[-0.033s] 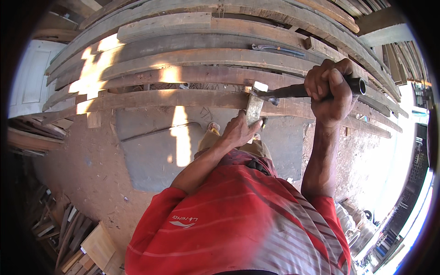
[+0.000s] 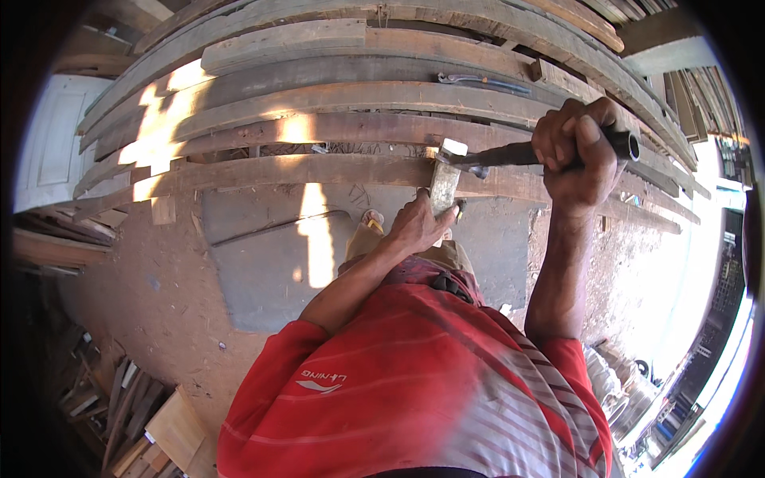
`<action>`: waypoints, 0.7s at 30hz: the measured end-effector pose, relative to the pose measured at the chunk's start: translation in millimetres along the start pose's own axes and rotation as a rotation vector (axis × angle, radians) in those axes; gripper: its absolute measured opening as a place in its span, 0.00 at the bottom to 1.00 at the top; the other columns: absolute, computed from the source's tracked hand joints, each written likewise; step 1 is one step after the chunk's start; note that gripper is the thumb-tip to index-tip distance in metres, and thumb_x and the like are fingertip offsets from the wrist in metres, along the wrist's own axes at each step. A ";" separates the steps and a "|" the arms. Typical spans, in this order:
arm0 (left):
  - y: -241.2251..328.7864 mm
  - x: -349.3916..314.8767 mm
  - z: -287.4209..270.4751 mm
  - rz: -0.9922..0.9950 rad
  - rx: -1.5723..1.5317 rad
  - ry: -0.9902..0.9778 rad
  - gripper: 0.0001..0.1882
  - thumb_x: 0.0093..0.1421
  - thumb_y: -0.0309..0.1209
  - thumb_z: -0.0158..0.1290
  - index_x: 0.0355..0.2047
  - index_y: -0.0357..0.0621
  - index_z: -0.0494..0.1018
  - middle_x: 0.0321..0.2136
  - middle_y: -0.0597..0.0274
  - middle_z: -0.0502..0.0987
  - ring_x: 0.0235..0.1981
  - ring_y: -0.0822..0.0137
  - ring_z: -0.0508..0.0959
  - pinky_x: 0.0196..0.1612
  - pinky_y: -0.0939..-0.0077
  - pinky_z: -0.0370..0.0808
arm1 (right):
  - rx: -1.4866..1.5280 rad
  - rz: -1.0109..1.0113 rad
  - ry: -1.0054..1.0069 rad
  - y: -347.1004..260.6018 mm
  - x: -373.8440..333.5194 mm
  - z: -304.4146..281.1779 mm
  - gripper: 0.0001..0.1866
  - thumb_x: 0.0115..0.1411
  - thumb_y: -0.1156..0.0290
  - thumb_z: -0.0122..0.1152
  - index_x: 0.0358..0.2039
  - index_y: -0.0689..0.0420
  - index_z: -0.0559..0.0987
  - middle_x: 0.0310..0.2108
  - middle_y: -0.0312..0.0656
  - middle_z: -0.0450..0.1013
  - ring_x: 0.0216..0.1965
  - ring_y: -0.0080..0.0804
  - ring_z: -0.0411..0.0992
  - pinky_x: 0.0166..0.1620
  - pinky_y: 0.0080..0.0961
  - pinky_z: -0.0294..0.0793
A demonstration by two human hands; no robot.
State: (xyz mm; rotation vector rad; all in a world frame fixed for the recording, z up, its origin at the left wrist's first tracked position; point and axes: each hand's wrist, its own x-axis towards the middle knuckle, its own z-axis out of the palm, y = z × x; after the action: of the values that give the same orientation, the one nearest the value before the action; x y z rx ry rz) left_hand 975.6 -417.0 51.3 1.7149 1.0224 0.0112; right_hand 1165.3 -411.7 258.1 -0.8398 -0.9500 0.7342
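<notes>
My right hand [image 2: 580,151] is closed round the black tube-like handle of a hammer [image 2: 514,154], whose open end sticks out past my fist. The hammer's dark head lies against the upper part of a short, pale wooden block [image 2: 443,188]. My left hand [image 2: 418,225] grips that block near its lower end, fingers wrapped about it. The block's top rests at the edge of the nearest long planks [image 2: 343,169]. A small dark-and-yellow item [image 2: 460,209] shows beside my left fingertips, too small to name.
Long wooden beams [image 2: 414,95] run side to side ahead of me. A blue-handled hand tool [image 2: 482,82] lies on one. On the floor are a grey sheet [image 2: 259,275] and a thin bent rod [image 2: 279,228]. Scrap wood [image 2: 131,410] is heaped at lower left.
My right hand and the hammer handle have shifted very slightly to the right. The left hand stays on the block.
</notes>
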 end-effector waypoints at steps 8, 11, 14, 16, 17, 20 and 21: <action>7.4 -0.9 -17.6 -0.019 0.049 -0.061 0.40 0.62 0.57 0.56 0.51 0.25 0.66 0.39 0.20 0.77 0.45 0.31 0.80 0.48 0.44 0.76 | 0.012 0.051 0.088 1.5 7.8 -18.0 0.09 0.63 0.69 0.56 0.26 0.55 0.71 0.16 0.34 0.63 0.14 0.19 0.58 0.19 0.20 0.59; -4.2 5.2 -6.8 0.003 0.089 -0.031 0.41 0.63 0.59 0.54 0.51 0.23 0.66 0.40 0.21 0.77 0.45 0.32 0.80 0.48 0.45 0.76 | 0.050 0.043 0.211 -8.6 8.2 -51.3 0.10 0.65 0.65 0.51 0.27 0.55 0.69 0.15 0.33 0.57 0.13 0.21 0.51 0.21 0.25 0.58; 0.1 2.8 -10.6 -0.038 0.096 -0.060 0.42 0.63 0.60 0.53 0.52 0.25 0.67 0.41 0.23 0.78 0.47 0.32 0.79 0.50 0.46 0.75 | 0.051 0.025 0.156 -11.0 2.6 -55.5 0.12 0.65 0.62 0.52 0.27 0.54 0.70 0.16 0.32 0.58 0.14 0.21 0.52 0.22 0.24 0.58; 3.9 -3.9 -11.0 -0.033 0.049 -0.051 0.41 0.63 0.59 0.53 0.52 0.25 0.67 0.41 0.24 0.78 0.48 0.31 0.79 0.50 0.46 0.75 | 0.100 0.029 0.215 -14.3 -13.1 -66.1 0.12 0.65 0.62 0.52 0.28 0.54 0.71 0.16 0.32 0.58 0.14 0.21 0.53 0.22 0.23 0.58; 1.3 -3.7 -9.7 -0.051 0.090 -0.082 0.40 0.63 0.58 0.54 0.52 0.26 0.68 0.42 0.26 0.79 0.48 0.31 0.79 0.50 0.47 0.75 | 0.145 0.016 0.272 -16.9 -20.1 -86.8 0.12 0.65 0.62 0.52 0.28 0.54 0.71 0.17 0.32 0.58 0.15 0.21 0.53 0.22 0.23 0.57; -24.3 6.1 2.7 0.044 0.048 -0.048 0.38 0.63 0.56 0.55 0.53 0.27 0.69 0.42 0.28 0.79 0.48 0.31 0.79 0.50 0.48 0.76 | 0.181 -0.045 0.402 -25.3 -45.3 -109.0 0.12 0.65 0.61 0.52 0.28 0.54 0.72 0.17 0.31 0.59 0.14 0.21 0.53 0.22 0.22 0.58; -34.1 12.3 4.5 0.013 0.063 -0.104 0.38 0.62 0.55 0.56 0.55 0.28 0.68 0.42 0.30 0.79 0.47 0.35 0.80 0.49 0.50 0.76 | 0.173 -0.078 0.382 -31.3 -50.9 -108.0 0.12 0.66 0.62 0.51 0.29 0.55 0.72 0.17 0.31 0.59 0.15 0.20 0.53 0.22 0.21 0.57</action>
State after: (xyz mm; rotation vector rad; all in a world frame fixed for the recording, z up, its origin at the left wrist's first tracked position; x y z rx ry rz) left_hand 964.5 -411.4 17.0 1.7609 0.9434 -0.1019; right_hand 1247.6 -499.2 229.7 -0.7515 -0.5656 0.5541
